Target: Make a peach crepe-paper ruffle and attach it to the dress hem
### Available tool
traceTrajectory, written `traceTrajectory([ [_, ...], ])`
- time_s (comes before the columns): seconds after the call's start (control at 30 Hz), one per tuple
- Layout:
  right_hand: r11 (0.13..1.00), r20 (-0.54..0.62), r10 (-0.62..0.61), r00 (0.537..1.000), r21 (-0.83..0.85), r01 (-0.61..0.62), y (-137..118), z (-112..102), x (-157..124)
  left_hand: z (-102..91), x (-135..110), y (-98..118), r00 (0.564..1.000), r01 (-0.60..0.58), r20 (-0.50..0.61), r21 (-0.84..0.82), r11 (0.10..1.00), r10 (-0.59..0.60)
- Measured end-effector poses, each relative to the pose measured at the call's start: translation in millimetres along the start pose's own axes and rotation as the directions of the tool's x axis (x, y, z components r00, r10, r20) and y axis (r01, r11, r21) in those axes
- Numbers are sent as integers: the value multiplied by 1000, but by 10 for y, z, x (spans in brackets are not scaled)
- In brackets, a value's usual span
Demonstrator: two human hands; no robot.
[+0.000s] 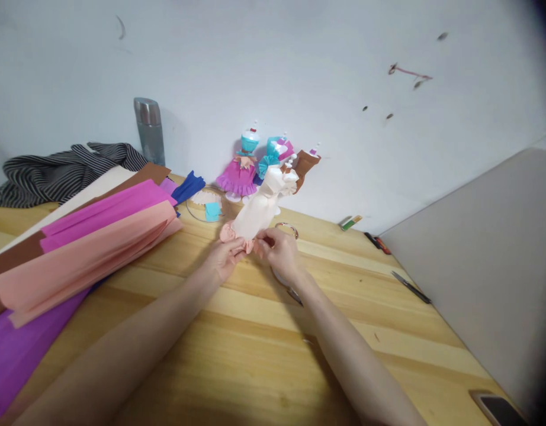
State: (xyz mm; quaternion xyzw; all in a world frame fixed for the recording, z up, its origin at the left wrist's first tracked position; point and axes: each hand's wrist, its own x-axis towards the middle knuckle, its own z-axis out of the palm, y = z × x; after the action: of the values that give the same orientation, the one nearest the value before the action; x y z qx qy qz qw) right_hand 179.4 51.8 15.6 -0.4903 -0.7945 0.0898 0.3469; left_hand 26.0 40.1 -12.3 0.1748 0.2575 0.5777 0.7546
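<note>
Both my hands meet over the wooden table and pinch the near end of a cream crepe-paper doll dress that leans up and away from me. My left hand grips its peach-pink ruffled hem from the left, fingers closed. From the right, my right hand closes its fingertips on the same hem. Under my right wrist lie a roll of clear tape and what looks like scissors, mostly hidden.
Stacked crepe-paper sheets in peach, magenta, purple, brown and cream fill the left side. Finished paper dolls stand against the wall. A steel flask, striped cloth, pens, a phone and a grey board are around.
</note>
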Motion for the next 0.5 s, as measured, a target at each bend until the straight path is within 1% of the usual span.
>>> traceTrajectory([
  [0.13, 1000, 13, -24, 1000, 10, 24, 15, -3, 0, -33, 62, -30, 997, -1, -78, -32, 999, -1],
  [0.23, 999, 24, -16, 1000, 43, 15, 12, -18, -11, -63, 102, -41, 996, -4, -95, -49, 999, -1],
  [0.3, 996, 25, 19, 1000, 88, -21, 10, -38, -25, -68, 110, -37, 995, -2, -99, -55, 998, -3],
  [0.43, 972, 22, 139, 990, 191, -141, 13, -81, -70, -54, 109, -25, 993, 11, -114, -63, 998, -18],
  [0.5, 959, 17, 182, 983, 219, -181, 23, -81, -102, -44, 112, -23, 992, 13, -124, -68, 998, -22],
])
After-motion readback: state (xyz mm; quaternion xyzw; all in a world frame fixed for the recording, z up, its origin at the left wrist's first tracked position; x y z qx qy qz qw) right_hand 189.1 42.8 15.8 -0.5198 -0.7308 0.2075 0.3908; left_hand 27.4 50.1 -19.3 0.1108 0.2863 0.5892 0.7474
